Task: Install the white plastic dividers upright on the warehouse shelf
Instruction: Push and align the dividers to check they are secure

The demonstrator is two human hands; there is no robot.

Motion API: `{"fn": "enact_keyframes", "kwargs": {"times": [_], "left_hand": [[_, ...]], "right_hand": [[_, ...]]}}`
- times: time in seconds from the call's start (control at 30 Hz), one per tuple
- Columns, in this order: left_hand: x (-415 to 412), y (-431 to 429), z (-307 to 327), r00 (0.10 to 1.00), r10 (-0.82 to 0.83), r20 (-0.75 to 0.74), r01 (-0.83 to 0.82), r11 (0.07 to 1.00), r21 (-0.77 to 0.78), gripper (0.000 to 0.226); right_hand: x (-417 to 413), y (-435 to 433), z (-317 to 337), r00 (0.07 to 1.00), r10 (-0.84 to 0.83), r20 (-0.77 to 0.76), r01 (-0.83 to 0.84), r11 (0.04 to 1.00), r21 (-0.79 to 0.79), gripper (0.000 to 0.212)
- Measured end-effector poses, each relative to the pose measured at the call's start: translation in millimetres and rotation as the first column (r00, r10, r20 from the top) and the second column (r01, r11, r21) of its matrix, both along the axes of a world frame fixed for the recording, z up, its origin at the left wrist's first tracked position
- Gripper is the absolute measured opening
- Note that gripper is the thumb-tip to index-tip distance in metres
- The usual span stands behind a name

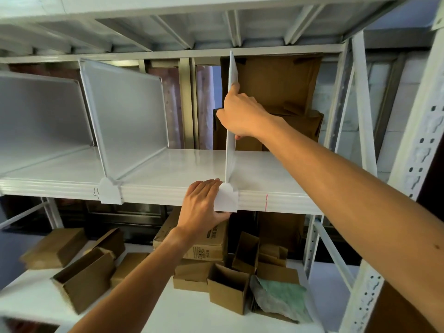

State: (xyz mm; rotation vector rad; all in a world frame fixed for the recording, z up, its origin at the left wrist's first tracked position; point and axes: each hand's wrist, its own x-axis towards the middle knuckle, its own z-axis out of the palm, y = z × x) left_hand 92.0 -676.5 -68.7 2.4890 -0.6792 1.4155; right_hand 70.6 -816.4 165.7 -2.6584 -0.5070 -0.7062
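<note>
Head view: right hand [242, 114] grips upright divider [231, 150]; left hand [204, 203] clasps its foot.

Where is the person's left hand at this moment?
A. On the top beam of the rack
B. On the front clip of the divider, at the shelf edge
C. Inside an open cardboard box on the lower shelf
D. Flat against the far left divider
B: the left hand grips the divider's front clip at the shelf edge, while the right hand holds the panel higher up.

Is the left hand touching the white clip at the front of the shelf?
Touching. The head view shows the left hand wrapped around the divider's front clip, fingers on top and thumb pressed under it at the shelf edge.
</note>
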Motion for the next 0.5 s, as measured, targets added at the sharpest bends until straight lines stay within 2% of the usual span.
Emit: {"fn": "enact_keyframes", "kwargs": {"times": [0.5], "left_hand": [[-3, -34, -1, 0.998, -0.040, -0.039, 0.039, 0.999, -0.014, 0.076]], "right_hand": [[-4, -31, 0, 0.998, -0.056, 0.014, 0.056, 0.998, -0.027, 0.064]]}}
